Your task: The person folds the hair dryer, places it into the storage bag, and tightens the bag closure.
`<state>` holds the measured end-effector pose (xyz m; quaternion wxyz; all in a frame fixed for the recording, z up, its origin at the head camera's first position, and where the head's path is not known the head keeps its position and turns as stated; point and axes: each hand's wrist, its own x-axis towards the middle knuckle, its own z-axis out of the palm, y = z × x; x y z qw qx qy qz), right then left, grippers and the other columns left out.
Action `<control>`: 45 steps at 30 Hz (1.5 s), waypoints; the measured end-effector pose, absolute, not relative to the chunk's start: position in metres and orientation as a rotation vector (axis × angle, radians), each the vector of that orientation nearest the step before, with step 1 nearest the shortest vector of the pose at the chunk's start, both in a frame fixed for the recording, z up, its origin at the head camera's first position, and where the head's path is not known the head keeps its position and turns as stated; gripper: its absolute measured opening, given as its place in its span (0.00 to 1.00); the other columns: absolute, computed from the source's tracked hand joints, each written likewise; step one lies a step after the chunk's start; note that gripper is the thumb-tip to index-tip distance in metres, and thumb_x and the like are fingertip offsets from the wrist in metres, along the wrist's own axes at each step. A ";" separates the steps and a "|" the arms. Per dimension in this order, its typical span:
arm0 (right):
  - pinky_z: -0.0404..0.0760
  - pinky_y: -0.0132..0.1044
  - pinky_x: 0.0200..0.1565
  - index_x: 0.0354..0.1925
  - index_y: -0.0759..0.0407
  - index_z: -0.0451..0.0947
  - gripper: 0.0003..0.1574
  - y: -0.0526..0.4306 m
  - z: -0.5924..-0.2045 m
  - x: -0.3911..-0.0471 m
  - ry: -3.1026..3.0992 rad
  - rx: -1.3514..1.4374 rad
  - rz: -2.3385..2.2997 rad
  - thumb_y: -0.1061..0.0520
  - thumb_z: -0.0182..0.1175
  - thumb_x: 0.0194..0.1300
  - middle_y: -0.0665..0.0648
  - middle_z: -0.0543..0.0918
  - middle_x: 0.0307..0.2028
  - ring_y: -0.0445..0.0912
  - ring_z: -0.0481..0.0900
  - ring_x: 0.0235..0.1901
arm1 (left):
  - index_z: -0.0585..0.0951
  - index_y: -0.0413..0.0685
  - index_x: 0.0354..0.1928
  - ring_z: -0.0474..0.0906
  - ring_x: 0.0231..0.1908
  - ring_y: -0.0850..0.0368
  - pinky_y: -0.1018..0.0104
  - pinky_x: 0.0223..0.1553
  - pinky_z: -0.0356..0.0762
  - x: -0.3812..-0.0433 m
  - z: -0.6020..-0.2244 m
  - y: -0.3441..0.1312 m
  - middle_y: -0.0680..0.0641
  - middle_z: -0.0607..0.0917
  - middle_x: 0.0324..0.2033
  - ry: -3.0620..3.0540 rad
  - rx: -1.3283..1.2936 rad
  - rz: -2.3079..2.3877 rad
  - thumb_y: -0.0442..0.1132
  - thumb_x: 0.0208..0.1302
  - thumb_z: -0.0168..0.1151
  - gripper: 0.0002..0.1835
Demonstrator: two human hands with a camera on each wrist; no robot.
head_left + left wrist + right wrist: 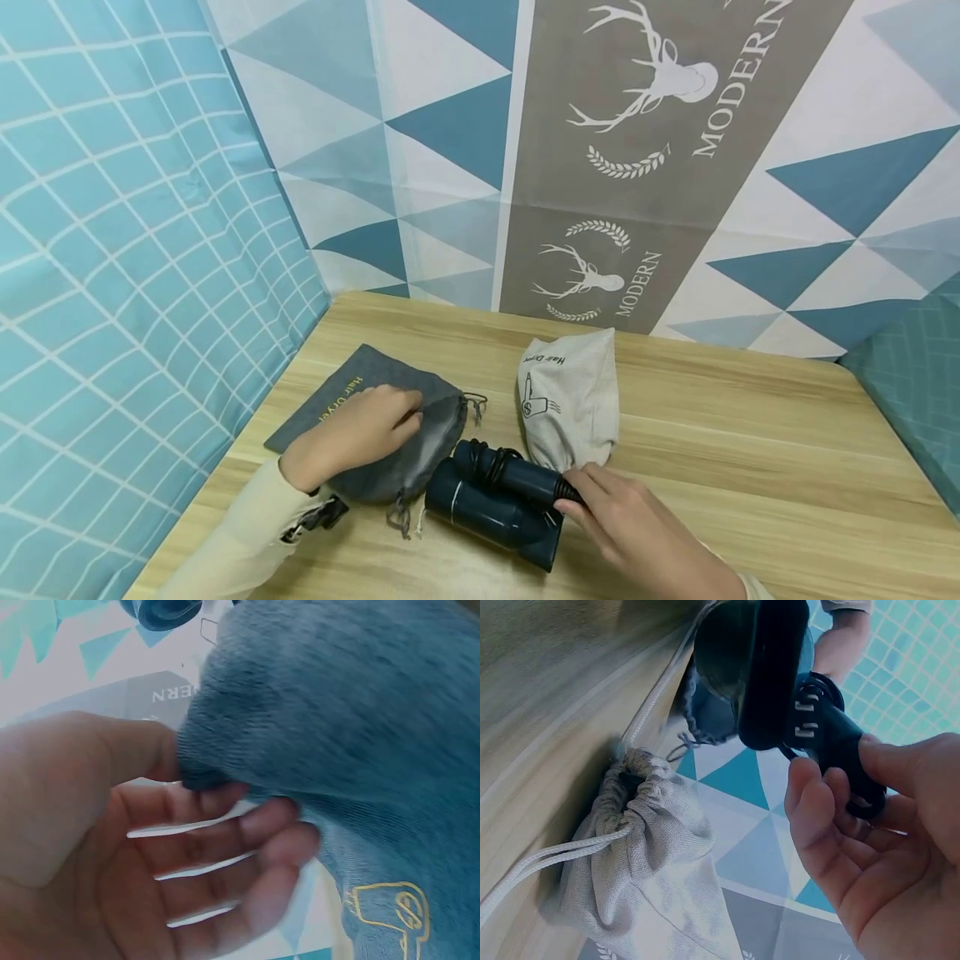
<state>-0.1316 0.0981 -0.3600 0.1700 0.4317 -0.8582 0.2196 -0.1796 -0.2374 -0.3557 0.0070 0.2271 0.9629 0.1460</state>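
Observation:
My left hand (pixel 356 435) is over a dark grey drawstring bag (pixel 438 446) with yellow "Hair Dryer" lettering. In the left wrist view the thumb and forefinger pinch a fold of the bag's cloth (pixel 322 697), while the other fingers curl loosely below. A dark blue hair dryer (pixel 491 512) lies folded on the table, its black cord (pixel 495 467) wound round the handle. With thumb and fingers my right hand (pixel 637 521) grips the handle's cord end; the right wrist view shows the handle (pixel 840 742) between them.
Behind the dryer lies a beige drawstring bag (pixel 573 400) printed with a dryer drawing, its gathered mouth facing me. The wooden table (pixel 750 450) ends at a patterned cloth backdrop (pixel 450 167). A blue checked cloth (pixel 135 250) hangs along the left side.

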 end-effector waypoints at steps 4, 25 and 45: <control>0.71 0.20 0.27 0.40 0.55 0.76 0.11 0.098 -0.360 -0.131 -2.447 1.258 0.575 0.52 0.60 0.59 0.43 0.76 0.31 0.31 0.72 0.26 | 0.66 0.59 0.19 0.56 0.10 0.68 0.74 0.13 0.56 -0.178 -0.346 -0.237 0.57 0.63 0.11 3.127 0.722 0.467 0.43 0.65 0.48 0.14; 0.67 0.25 0.20 0.32 0.50 0.71 0.14 0.094 -0.371 -0.125 -2.726 1.171 0.342 0.42 0.51 0.64 0.40 0.65 0.27 0.32 0.63 0.20 | 0.66 0.59 0.20 0.58 0.12 0.67 0.73 0.14 0.58 -0.178 -0.326 -0.237 0.58 0.65 0.12 3.128 0.725 0.393 0.45 0.65 0.48 0.14; 0.55 0.20 0.14 0.28 0.56 0.67 0.20 0.095 -0.370 -0.133 -2.316 1.071 0.465 0.44 0.42 0.69 0.44 0.62 0.22 0.32 0.54 0.15 | 0.67 0.60 0.21 0.58 0.11 0.69 0.76 0.14 0.57 -0.173 -0.331 -0.222 0.59 0.65 0.12 3.077 0.873 0.426 0.43 0.66 0.46 0.13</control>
